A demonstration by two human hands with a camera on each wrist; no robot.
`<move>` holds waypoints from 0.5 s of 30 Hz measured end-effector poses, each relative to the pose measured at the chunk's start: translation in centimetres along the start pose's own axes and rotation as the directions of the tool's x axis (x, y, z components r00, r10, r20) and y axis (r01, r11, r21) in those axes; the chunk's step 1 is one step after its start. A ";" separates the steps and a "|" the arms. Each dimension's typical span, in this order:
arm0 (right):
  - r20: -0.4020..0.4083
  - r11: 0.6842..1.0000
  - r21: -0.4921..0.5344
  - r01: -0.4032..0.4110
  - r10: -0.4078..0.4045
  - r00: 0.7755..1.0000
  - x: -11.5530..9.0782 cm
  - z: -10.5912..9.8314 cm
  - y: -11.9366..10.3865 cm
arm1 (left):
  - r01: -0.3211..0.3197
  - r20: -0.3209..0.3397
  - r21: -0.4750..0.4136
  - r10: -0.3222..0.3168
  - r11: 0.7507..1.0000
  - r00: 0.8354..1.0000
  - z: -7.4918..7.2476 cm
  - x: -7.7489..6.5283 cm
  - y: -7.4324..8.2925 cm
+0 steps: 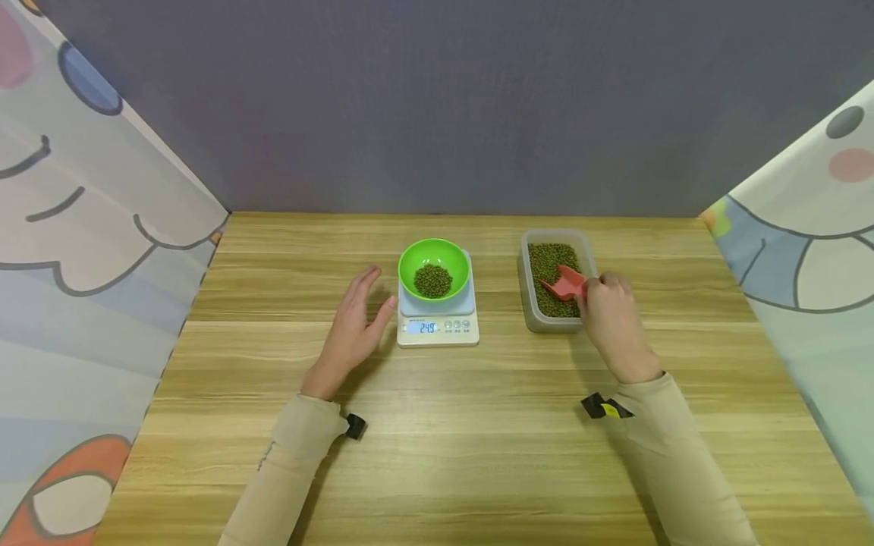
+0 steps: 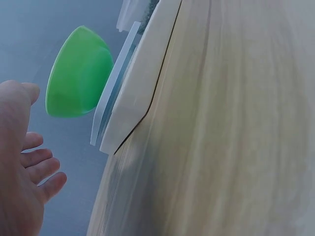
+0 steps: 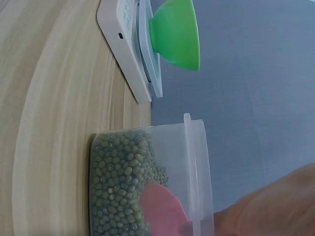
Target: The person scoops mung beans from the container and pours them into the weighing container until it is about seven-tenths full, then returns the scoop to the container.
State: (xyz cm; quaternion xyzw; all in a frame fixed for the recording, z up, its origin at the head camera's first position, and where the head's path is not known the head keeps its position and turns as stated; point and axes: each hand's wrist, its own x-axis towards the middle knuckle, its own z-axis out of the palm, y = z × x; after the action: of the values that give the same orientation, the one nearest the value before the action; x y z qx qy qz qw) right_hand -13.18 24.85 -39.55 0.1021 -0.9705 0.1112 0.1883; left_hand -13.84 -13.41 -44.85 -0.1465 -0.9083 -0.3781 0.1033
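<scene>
My right hand (image 1: 610, 322) grips the handle of a red scoop (image 1: 567, 283), whose blade sits among mung beans (image 1: 550, 262) in a clear plastic container (image 1: 532, 306). Through the container wall in the right wrist view, the scoop (image 3: 161, 209) shows against the beans. My left hand (image 1: 353, 326) is held beside the scale, fingers extended and thumb apart, with nothing in it. A white kitchen scale (image 1: 440, 336) reads what looks like 249, a decimal point being too small to make out. On its platform stands a green bowl (image 1: 410, 262) with a small heap of mung beans (image 1: 433, 281).
Everything stands on a wood-grain table (image 1: 437, 440). A grey panel (image 1: 464, 106) rises along its far edge, and cartoon-printed sheets (image 1: 102, 250) flank both sides. The container stands to the right of the scale, with bare tabletop between them.
</scene>
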 end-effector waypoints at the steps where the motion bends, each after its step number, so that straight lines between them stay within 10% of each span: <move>1: 0.000 1.000 0.001 0.001 -0.001 1.000 0.1 0.1 0.0 | 0.001 0.002 -0.001 -0.001 1.000 1.000 0.0 0.0 0.0; 15: -0.016 0.999 0.008 -0.038 0.038 0.999 0.2 1.4 0.2 | -0.015 -0.007 -0.006 0.015 1.000 1.000 0.0 0.1 0.2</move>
State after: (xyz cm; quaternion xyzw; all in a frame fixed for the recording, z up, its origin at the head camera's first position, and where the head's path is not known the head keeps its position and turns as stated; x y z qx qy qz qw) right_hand -13.91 24.64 -40.76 0.0835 -0.9702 0.1193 0.1937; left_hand -13.84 -13.31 -44.68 -0.1522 -0.9055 -0.3808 0.1089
